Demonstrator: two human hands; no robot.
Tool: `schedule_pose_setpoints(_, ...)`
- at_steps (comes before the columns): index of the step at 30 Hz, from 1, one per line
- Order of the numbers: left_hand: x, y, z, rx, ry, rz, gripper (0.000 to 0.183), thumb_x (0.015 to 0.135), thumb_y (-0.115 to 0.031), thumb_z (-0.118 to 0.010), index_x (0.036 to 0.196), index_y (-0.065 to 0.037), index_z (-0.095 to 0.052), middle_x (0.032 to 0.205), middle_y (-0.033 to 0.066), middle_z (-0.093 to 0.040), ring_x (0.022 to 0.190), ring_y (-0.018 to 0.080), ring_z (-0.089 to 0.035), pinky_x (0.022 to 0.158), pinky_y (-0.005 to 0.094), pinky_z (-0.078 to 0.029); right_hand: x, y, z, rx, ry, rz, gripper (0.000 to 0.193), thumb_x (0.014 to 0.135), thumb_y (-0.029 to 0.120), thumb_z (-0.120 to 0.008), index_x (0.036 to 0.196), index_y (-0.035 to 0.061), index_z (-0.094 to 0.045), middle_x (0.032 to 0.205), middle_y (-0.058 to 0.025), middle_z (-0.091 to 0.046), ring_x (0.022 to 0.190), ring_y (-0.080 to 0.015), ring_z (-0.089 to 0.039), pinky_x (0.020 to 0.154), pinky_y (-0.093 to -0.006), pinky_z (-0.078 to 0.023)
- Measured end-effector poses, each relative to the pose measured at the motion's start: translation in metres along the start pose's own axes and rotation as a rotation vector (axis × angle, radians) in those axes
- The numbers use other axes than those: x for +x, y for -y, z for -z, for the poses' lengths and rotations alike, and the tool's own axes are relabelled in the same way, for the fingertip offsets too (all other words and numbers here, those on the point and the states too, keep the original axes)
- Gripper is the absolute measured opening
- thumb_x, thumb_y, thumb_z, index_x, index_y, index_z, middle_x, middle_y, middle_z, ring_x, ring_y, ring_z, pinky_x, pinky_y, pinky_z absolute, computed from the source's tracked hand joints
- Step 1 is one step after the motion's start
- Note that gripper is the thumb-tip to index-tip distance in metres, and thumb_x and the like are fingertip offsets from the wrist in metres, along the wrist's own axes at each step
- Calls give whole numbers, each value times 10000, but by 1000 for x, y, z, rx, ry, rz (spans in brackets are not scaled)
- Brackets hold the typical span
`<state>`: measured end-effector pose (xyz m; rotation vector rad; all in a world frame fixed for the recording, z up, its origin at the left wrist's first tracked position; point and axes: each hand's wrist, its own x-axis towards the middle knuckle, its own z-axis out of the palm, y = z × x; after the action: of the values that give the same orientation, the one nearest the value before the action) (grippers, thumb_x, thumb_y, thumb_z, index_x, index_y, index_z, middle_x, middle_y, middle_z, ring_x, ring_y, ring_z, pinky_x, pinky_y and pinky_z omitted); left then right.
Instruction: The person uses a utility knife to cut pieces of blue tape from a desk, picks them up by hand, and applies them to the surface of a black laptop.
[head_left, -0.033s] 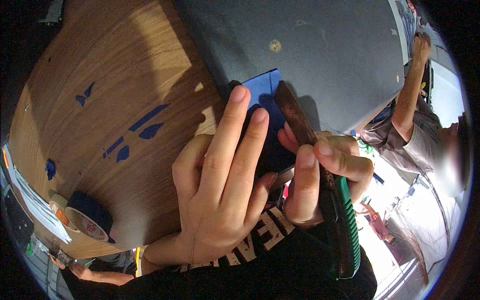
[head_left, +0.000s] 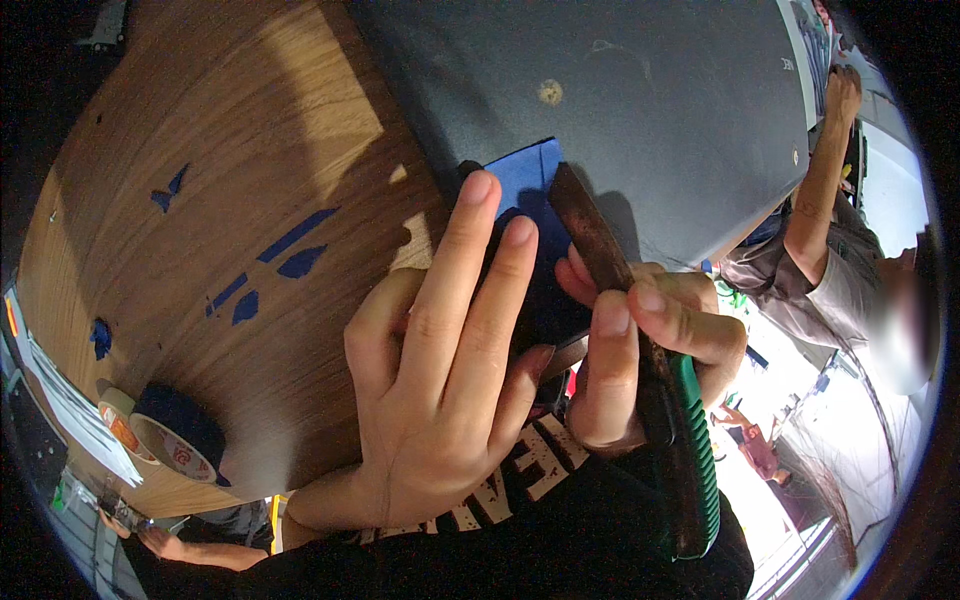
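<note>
My right hand (head_left: 655,345) grips a snap-off utility knife (head_left: 690,450) with a green ribbed side and a brown, rusty-looking blade. The blade tip lies along the right edge of a blue piece of tape or sheet (head_left: 525,170) on a dark grey flat panel (head_left: 690,130). My left hand (head_left: 440,330) is spread over the blue piece, two fingers stretched out across its left part; the palm side is hidden. The lower part of the blue piece is in shadow and partly covered by my fingers.
Several blue scraps (head_left: 298,262) lie on the wooden table (head_left: 230,130) to the left. Near its lower left edge stand a dark blue tape roll (head_left: 200,420) and a beige roll (head_left: 118,420). At the right another person's arm (head_left: 815,205) reaches up; more people work at the edges.
</note>
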<state>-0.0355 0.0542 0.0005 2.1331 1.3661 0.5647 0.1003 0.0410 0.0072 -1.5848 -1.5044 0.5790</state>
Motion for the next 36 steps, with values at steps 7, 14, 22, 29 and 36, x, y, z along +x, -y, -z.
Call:
schedule_pose_setpoints(7, 3, -6, -3, 5, 7, -1, 544, 856, -298, -532, 1278, 44, -496, 1390, 231, -418, 1202, 289, -463, 973, 364, -291, -5, -3, 0, 44, -97, -19, 186, 883, 28, -568, 1003, 53, -429, 876, -193, -565, 816, -251, -657, 715, -340, -595)
schedule_pose_setpoints(14, 0, -3, -5, -9, -30, 8, 538, 880, -328, -527, 1266, 46, -508, 1387, 214, -426, 1147, 282, -484, 974, 371, -293, 14, -26, 22, 457, -9, 291, 284, 742, -62, -700, 973, 12, -551, 935, -302, -640, 797, -349, -685, 666, -369, -560)
schedule_pose_setpoints(22, -2, -13, -4, -74, -38, 74, 565, 798, -257, -619, 1264, 47, -521, 1358, 149, -477, 1117, 249, -481, 944, 355, -332, 66, -45, 38, 381, 327, 395, 211, 793, -4, -691, 936, 8, -535, 863, -232, -614, 817, -321, -666, 713, -413, -564)
schedule_pose_setpoints(29, -15, -4, -5, -115, -107, 79, 567, 742, -200, -655, 1245, 36, -545, 1349, 131, -497, 1012, 207, -500, 895, 325, -369, 54, -45, 22, 527, 317, 318, 221, 792, -43, -669, 957, 7, -531, 868, -234, -593, 832, -358, -661, 837, -544, -530)
schedule_pose_setpoints(36, -16, -4, -4, -102, -78, 93, 602, 687, -174, -701, 1235, 26, -554, 1336, 128, -507, 1038, 214, -504, 905, 325, -366, 49, -41, 19, 487, 313, 247, 199, 785, -62, -668, 924, -1, -539, 874, -240, -588, 852, -387, -661, 835, -558, -526)
